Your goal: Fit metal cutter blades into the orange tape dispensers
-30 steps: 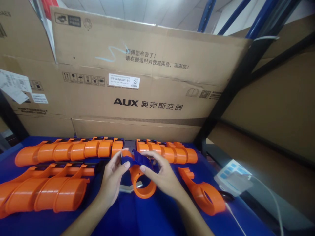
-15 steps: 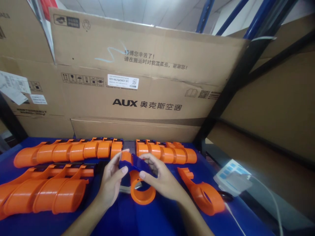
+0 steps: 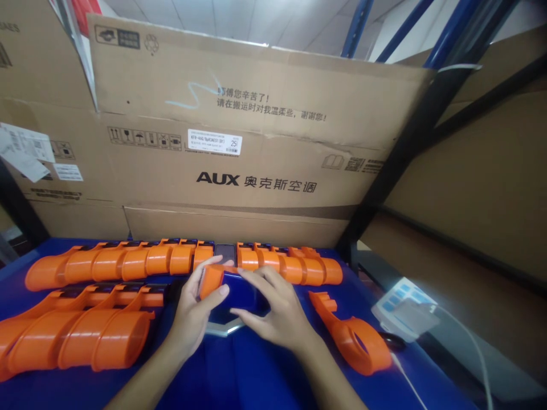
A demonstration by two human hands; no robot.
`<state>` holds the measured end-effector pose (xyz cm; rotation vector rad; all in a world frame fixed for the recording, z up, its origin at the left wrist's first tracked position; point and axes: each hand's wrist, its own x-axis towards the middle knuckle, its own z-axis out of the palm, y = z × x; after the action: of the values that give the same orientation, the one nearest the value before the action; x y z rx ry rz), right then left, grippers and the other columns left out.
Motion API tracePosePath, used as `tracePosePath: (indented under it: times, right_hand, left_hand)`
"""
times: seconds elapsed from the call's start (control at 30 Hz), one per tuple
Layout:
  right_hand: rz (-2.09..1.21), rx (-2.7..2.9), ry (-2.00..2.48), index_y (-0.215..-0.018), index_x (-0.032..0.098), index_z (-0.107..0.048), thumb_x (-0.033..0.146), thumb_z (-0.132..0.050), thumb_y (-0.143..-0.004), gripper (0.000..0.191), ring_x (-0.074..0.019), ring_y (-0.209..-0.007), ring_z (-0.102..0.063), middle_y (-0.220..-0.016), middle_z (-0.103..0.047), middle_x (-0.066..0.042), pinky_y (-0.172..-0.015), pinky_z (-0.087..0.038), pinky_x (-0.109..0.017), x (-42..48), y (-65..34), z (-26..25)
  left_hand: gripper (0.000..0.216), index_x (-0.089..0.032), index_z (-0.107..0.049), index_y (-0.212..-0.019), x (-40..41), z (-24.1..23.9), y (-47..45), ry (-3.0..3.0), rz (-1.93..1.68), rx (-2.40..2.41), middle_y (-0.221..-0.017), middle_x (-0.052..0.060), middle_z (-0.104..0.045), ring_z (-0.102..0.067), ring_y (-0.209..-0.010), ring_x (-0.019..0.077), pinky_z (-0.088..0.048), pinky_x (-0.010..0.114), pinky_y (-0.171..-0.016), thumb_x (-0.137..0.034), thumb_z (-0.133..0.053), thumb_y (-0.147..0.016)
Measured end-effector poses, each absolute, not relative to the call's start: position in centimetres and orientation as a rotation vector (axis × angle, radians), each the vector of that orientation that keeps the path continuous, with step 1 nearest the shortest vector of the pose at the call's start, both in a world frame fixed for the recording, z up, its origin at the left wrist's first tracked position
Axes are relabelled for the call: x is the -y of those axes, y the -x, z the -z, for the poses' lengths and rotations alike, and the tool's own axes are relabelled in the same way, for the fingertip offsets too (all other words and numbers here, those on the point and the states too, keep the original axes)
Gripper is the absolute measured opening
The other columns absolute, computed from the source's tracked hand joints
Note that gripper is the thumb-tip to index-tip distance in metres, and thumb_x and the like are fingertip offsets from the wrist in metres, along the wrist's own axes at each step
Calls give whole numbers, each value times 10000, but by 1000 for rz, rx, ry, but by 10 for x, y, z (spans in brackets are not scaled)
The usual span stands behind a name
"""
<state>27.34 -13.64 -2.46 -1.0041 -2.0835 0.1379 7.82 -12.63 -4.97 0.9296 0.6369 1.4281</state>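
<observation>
An orange tape dispenser with a dark blue plastic plate is up between my hands, over the middle of the table. My left hand pinches its orange end, thumb in front and fingers behind; a toothed edge shows there. On the other side, my right hand is curled about the blue plate, its fingers along the top and its thumb below. The dispenser's ring is hidden in this pose. Beneath the hands, a grey metal bracket-like piece lies on the blue table surface.
Orange tape dispensers stand in a back row, with another group at front left. A phone-like dark slab splits the back row. To the right lie a single orange dispenser and a white device with cables. Behind rises a cardboard wall.
The dispenser has been turned in my hands, so its ring no longer hangs below. The blue plate, tilted before, now lies flat to the front beside the orange end.
</observation>
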Motion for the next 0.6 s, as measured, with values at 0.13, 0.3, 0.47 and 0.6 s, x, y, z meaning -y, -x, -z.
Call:
tracePosePath:
  times: [0.13,0.3,0.47,0.6]
  right_hand:
    - [-80,2094,965,-1406,290,-603,459,-787,-834,625,-296,-998,-647,-1104,-668,-113,-876,-567,-468,135,-273,27]
    - [-63,2076,948,-1402,281,-607,444,-802,-825,631,-285,-998,-651,-1114,-664,-117,-877,-575,-449,137,-271,28]
    - [2,2056,906,-1416,268,-593,420,-812,-821,652,-275,-982,-656,-1091,-663,-108,-858,-587,-440,138,-269,30]
    - [49,2059,890,-1414,241,-596,423,-818,-814,665,-272,-972,-662,-1067,-661,-114,-841,-596,-436,137,-269,32]
  left_hand:
    - [466,-231,-639,-1153,127,47,-79,-935,-1456,-655,-1308,115,-715,-608,-1294,323,-415,458,-1135,-251,-861,-743]
    - [434,-229,-634,-1113,128,48,-77,-963,-1463,-662,-1290,115,-727,-620,-1280,316,-415,444,-1132,-242,-859,-742]
    - [446,-225,-619,-1128,123,53,-76,-1012,-1487,-653,-1294,127,-722,-638,-1251,319,-418,469,-1124,-238,-852,-749]
    - [412,-219,-616,-1119,121,55,-75,-1055,-1498,-652,-1291,131,-721,-626,-1268,320,-395,487,-1143,-240,-836,-772]
